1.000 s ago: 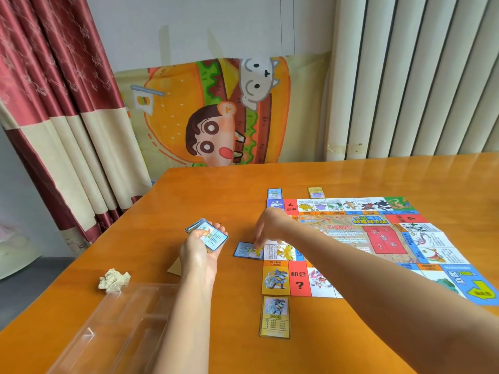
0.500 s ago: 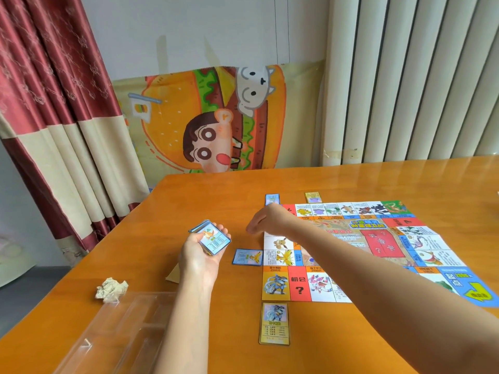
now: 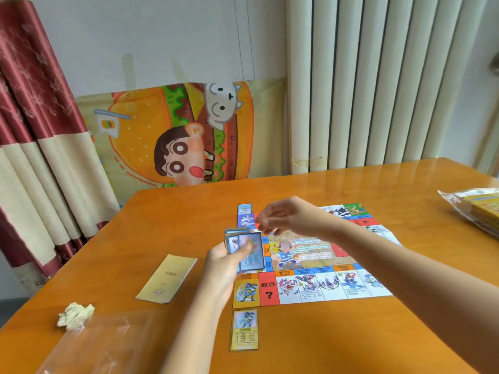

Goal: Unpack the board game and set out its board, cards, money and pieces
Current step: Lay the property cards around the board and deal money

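Holding a stack of cards point(image 3: 256, 261) in the left hand point(image 3: 224, 265), right above the left edge of the game board point(image 3: 310, 287).

The left grip is wrapped round the bottom of the stack, with the thumb on the front card. The cards stand on end, long side up and down, with the pictures facing the person. The right hand point(image 3: 283, 217) hovers just past the top of the stack with bent fingers. It is too blurry to tell if its grip holds anything. The board lies flat on the worktop point(image 3: 351, 333), near edge running left to right. A yellow card point(image 3: 243, 330) lies just beside the board's near left corner, long side pointing away from the person. A blue card point(image 3: 244, 209) at the far left corner points the same way. A tan booklet point(image 3: 167, 278) lies to the left, leaning right.
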The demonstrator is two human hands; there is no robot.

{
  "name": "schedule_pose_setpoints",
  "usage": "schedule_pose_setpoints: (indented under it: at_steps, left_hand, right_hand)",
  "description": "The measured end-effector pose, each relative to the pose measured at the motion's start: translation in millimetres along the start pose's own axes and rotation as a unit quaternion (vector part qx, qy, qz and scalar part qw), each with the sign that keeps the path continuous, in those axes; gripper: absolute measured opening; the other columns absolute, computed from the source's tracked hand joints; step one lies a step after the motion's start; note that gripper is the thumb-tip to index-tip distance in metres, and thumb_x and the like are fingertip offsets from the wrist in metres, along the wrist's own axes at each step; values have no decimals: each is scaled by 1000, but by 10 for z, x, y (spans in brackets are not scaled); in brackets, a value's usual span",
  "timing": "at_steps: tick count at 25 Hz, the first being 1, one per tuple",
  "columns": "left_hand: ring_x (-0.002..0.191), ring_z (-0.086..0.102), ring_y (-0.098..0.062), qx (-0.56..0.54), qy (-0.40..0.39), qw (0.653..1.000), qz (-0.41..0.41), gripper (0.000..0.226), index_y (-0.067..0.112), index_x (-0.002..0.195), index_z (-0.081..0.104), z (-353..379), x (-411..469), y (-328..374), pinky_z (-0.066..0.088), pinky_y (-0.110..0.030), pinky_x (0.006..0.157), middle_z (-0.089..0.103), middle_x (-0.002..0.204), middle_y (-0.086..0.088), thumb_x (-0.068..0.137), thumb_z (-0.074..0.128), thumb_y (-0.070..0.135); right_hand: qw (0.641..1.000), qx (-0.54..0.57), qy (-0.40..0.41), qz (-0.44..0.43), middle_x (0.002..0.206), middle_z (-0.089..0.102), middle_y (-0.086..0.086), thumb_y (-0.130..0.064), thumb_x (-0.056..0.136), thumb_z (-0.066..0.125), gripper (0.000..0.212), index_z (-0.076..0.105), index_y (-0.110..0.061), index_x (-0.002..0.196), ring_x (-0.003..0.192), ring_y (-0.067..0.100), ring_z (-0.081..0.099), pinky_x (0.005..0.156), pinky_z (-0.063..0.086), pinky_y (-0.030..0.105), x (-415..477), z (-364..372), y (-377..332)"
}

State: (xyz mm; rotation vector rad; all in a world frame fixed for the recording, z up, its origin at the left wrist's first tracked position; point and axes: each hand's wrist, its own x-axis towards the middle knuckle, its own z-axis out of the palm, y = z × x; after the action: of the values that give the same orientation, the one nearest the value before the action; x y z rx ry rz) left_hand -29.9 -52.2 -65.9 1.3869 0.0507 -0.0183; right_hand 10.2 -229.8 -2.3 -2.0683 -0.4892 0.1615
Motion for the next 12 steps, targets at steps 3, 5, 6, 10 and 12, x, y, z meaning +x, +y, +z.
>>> schedule_pose_setpoints:
  at_steps: [3, 5, 6, 10, 12]
  left_hand:
    - [84, 71, -29, 102, -18, 995, 6, 28, 11, 92, 71, 149, -95, -29, 55, -44, 82, 75, 88, -7, 67, 82, 15]
    - [83, 72, -25, 117, -39, 992, -4, 38, 13, 92, 71, 265, -173, -33, 54, -42, 83, 75, 87, -4, 58, 83, 25]
    - [83, 72, -23, 109, -57, 992, -10, 36, 13, 92, 71, 342, -208, -48, 54, -41, 83, 75, 88, -4, 59, 82, 25]
    - [76, 70, -23, -6, -120, 987, -102, 13, 7, 95, 67, 568, -322, -91, 56, -35, 69, 73, 89, -12, 88, 58, 1]
    - [72, 70, -25, -38, -144, 980, -132, 18, 2, 98, 65, 617, -363, -95, 57, -35, 66, 71, 88, -17, 92, 50, -4]
  right_hand:
    - [997, -60, -43, -14, 102, 71, 5, -4, 85, 69, 31, 63, -13, 114, 85, 12, 68, 78, 55, 25, -284, -59, 55]
    - [995, -89, -35, -6, 102, 71, 6, 0, 83, 70, 40, 60, -15, 119, 76, 12, 67, 72, 54, 21, -423, -90, 85]
    - [995, -92, -31, -1, 100, 71, 6, 1, 82, 69, 42, 60, -17, 119, 73, 11, 66, 71, 54, 21, -482, -131, 119]
    - [990, -113, -66, 60, 85, 63, -8, 6, 87, 58, 44, 63, -24, 119, 68, 2, 64, 65, 50, 17, -688, -428, 336]
    - [986, -67, -102, 111, 85, 60, -7, 11, 89, 47, 43, 65, -15, 119, 71, 2, 63, 67, 51, 17, -824, -558, 471]
